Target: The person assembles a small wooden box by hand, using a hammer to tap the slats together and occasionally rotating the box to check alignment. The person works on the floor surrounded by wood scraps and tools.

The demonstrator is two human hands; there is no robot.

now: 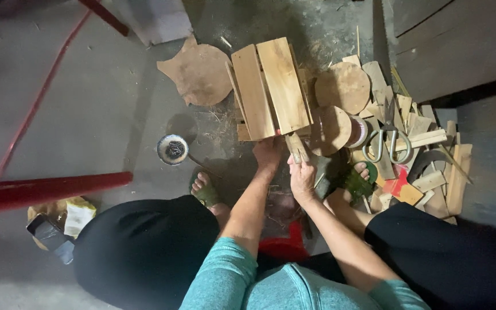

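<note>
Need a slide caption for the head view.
Left hand steadies a slatted wooden crate; right hand grips a wooden handle beside it.

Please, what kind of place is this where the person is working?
Probably an informal woodworking spot on a concrete floor, not a proper shop with a bench. Signs: a slatted wooden frame lying on the ground, a heap of wood offcuts with scissors on top, and a small bowl of nails.
</note>
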